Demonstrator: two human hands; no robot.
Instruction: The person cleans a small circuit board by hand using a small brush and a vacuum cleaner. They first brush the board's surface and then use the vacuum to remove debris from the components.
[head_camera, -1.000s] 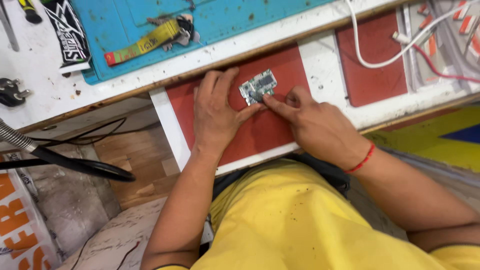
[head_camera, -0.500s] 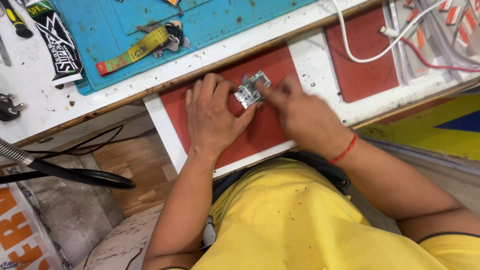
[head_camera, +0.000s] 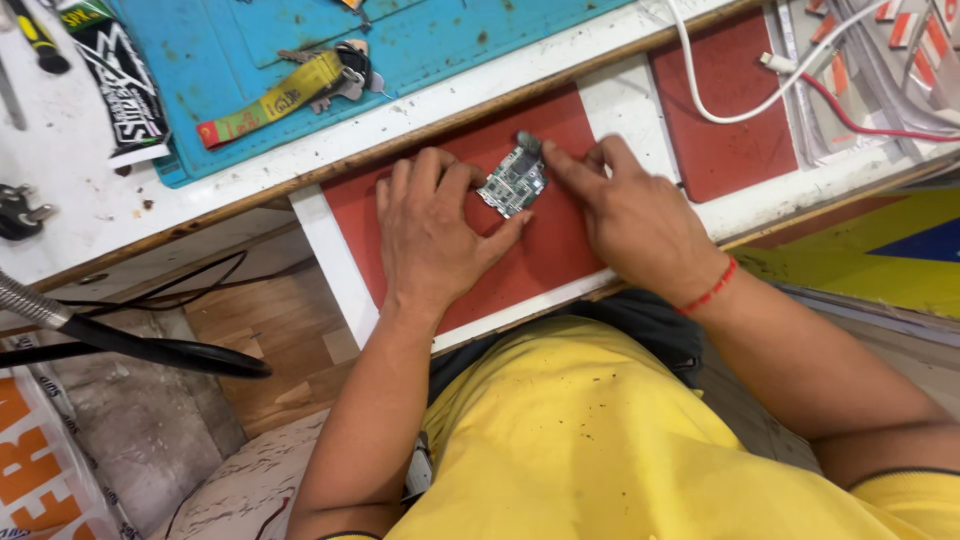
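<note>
Your left hand (head_camera: 432, 232) and right hand (head_camera: 630, 215) flank the circuit board (head_camera: 513, 181); only a narrow gap between them. Red tray (head_camera: 545, 260) below the board is bare. White cable (head_camera: 735, 105) crosses the right tray.

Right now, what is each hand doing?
Left hand: open, flat on the red mat, fingertips touching the circuit board.
Right hand: loosely curled, fingertip on the board's edge.

two hands (head_camera: 432, 232) (head_camera: 632, 218), one circuit board (head_camera: 512, 180), two red mats (head_camera: 520, 255) (head_camera: 725, 110), one lanyard (head_camera: 270, 98).

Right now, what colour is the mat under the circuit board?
Red mat, white-edged, under the circuit board; head view shows it.
</note>
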